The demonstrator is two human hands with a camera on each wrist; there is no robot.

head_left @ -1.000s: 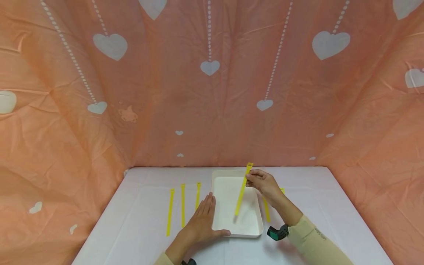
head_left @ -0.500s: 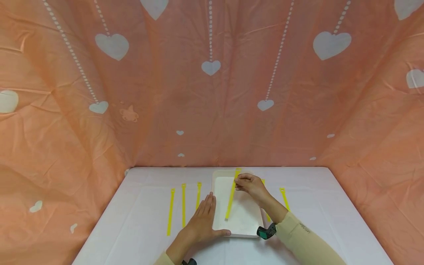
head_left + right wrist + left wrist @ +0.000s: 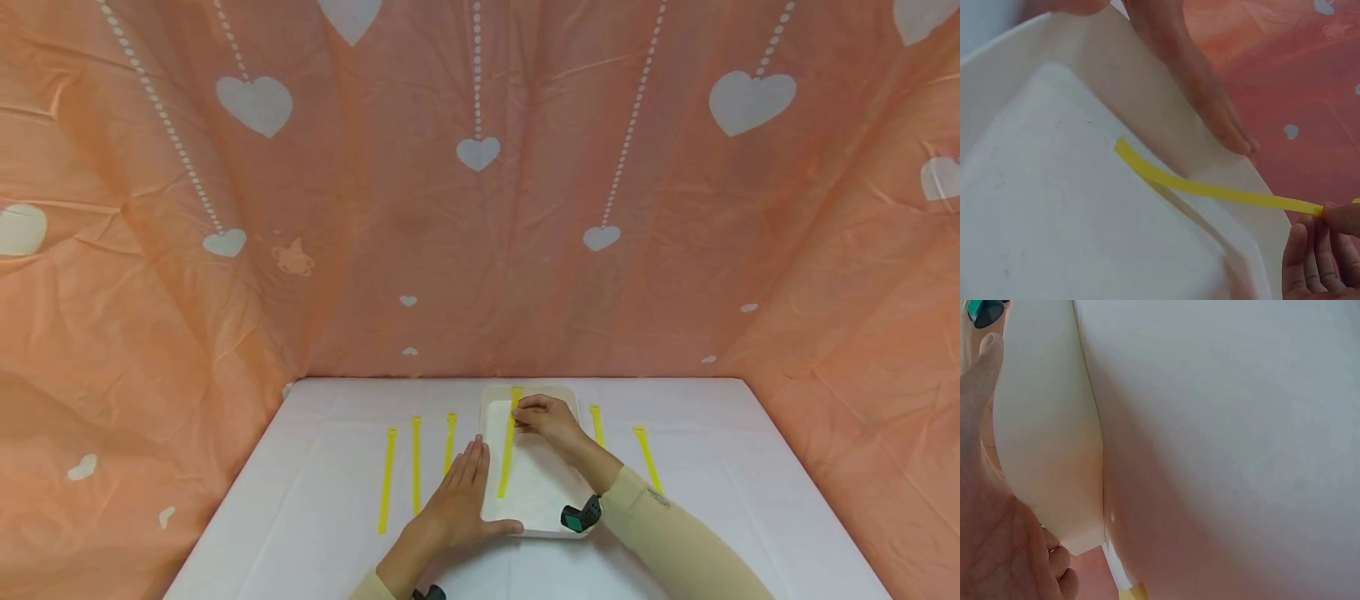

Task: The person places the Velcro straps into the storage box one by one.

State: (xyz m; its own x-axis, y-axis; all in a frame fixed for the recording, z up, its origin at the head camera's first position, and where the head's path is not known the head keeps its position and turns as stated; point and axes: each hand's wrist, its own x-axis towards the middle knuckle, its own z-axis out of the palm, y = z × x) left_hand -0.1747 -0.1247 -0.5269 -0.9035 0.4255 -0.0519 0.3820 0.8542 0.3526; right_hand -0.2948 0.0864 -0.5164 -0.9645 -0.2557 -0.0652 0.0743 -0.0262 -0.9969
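My right hand (image 3: 551,423) pinches a yellow strap-type cable tie (image 3: 507,454) near its slotted head, over the left part of a white rectangular tray (image 3: 543,500). In the right wrist view, the cable tie (image 3: 1210,189) bends slightly, its free end close over the tray floor. My left hand (image 3: 457,504) lies along the tray's left side, fingers straight and thumb stretched along the near edge. The left wrist view has the tray's outer wall (image 3: 1047,425) against that palm. The tray floor around the cable tie is bare.
On the white table (image 3: 315,500), yellow cable ties lie at both sides. To the left are three, one (image 3: 386,479) outermost and one (image 3: 449,442) partly behind my left hand. Two more, one nearer (image 3: 597,425) and one farther out (image 3: 648,458), lie right of the tray. Orange heart-printed cloth (image 3: 480,275) hangs behind.
My right hand has carried the cable tie leftward across the tray and lower. The two ties at the right now show more fully. My left hand has stayed against the tray.
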